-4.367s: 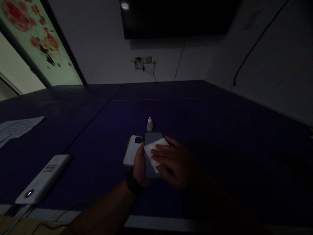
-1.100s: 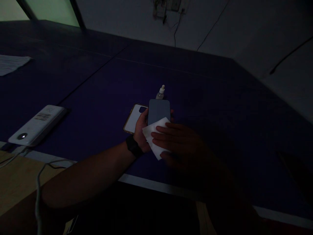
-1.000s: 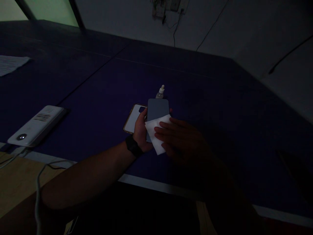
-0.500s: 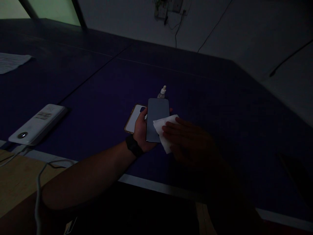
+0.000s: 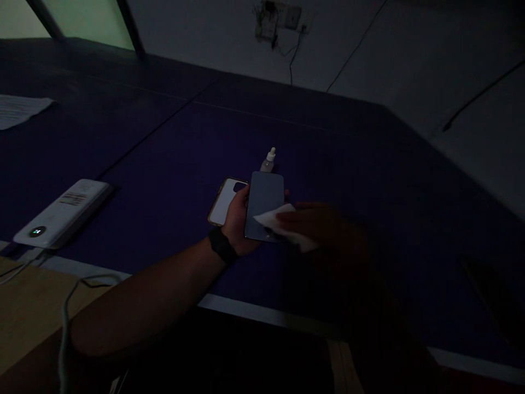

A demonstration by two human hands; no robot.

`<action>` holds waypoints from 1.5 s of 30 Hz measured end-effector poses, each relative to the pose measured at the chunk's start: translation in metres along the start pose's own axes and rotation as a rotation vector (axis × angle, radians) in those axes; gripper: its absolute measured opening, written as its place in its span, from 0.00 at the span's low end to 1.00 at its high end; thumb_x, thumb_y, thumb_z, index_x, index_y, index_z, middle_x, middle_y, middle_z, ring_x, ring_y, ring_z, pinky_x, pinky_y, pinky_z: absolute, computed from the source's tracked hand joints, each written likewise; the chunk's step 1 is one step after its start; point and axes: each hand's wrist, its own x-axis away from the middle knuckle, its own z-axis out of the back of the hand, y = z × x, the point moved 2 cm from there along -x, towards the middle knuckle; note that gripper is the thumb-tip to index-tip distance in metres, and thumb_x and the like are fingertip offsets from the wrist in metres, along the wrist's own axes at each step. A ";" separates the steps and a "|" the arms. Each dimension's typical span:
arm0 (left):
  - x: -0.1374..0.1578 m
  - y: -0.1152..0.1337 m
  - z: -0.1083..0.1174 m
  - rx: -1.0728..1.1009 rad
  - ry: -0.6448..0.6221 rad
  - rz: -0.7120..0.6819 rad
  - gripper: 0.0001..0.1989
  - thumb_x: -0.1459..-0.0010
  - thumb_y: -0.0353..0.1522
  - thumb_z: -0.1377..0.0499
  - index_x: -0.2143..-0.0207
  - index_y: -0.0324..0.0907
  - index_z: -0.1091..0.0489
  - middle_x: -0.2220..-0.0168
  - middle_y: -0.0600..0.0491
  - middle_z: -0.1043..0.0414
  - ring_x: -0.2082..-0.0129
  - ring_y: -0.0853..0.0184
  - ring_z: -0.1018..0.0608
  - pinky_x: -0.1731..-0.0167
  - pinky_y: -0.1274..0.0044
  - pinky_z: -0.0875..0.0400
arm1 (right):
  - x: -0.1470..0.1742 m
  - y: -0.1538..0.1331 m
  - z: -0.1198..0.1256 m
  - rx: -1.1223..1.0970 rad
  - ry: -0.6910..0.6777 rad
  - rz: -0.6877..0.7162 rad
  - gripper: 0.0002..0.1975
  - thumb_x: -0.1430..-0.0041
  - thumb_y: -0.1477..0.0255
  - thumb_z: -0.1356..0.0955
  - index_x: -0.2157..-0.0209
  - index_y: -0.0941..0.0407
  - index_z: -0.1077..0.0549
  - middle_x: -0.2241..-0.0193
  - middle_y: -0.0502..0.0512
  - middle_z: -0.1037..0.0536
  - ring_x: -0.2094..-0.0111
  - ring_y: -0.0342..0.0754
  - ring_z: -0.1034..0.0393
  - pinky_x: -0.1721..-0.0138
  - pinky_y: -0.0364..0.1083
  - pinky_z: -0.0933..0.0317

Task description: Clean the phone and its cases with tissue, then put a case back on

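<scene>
In my left hand point(image 5: 238, 223) lies a smartphone point(image 5: 266, 194), its grey face turned up and the fingers wrapped round its edges. A folded white tissue point(image 5: 273, 217) rests across the lower right of that face. My right hand point(image 5: 311, 225), dim and a little blurred, presses the tissue from the right side. Behind my left hand a phone case point(image 5: 223, 205) with a brownish rim lies on the table. Just beyond the phone's top edge stands a small dropper bottle point(image 5: 268, 161) with a white cap, its lower part hidden.
A white power bank point(image 5: 63, 213) with a lit display lies at the left, a cable point(image 5: 65, 317) looping near my forearm. A paper sheet point(image 5: 22, 109) is at the far left. Dark blue tabletop point(image 5: 172, 148) meets a wall with sockets point(image 5: 283, 19). Something dark point(image 5: 488, 295) lies right.
My right hand with the tissue has turned and shifted slightly down across the phone's lower part. The tissue's shape has changed. My left hand still holds the phone; the view has tilted a little.
</scene>
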 end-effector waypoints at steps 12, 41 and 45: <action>0.008 -0.011 0.017 -0.408 -0.271 0.714 0.40 0.38 0.62 0.57 0.46 0.39 0.31 0.66 0.46 0.21 0.68 0.56 0.18 0.61 0.56 0.22 | -0.002 0.015 0.014 0.211 -0.323 -0.140 0.26 0.40 0.52 0.29 0.47 0.53 0.25 0.55 0.60 0.21 0.55 0.57 0.25 0.56 0.55 0.31; 0.005 0.062 0.021 -1.309 0.592 -0.653 0.18 0.38 0.43 0.49 0.66 0.41 0.25 0.68 0.50 0.24 0.72 0.65 0.25 0.74 0.76 0.37 | -0.048 0.032 -0.026 0.508 -0.502 -1.128 0.39 0.45 0.38 0.36 0.58 0.61 0.21 0.57 0.73 0.19 0.55 0.65 0.22 0.60 0.53 0.33; 0.002 0.065 0.028 -1.386 0.601 -0.676 0.16 0.39 0.40 0.49 0.68 0.41 0.25 0.67 0.49 0.22 0.68 0.63 0.24 0.70 0.75 0.37 | -0.056 0.036 -0.049 0.503 -0.548 -1.129 0.38 0.46 0.39 0.35 0.56 0.61 0.19 0.54 0.76 0.20 0.52 0.68 0.23 0.55 0.56 0.32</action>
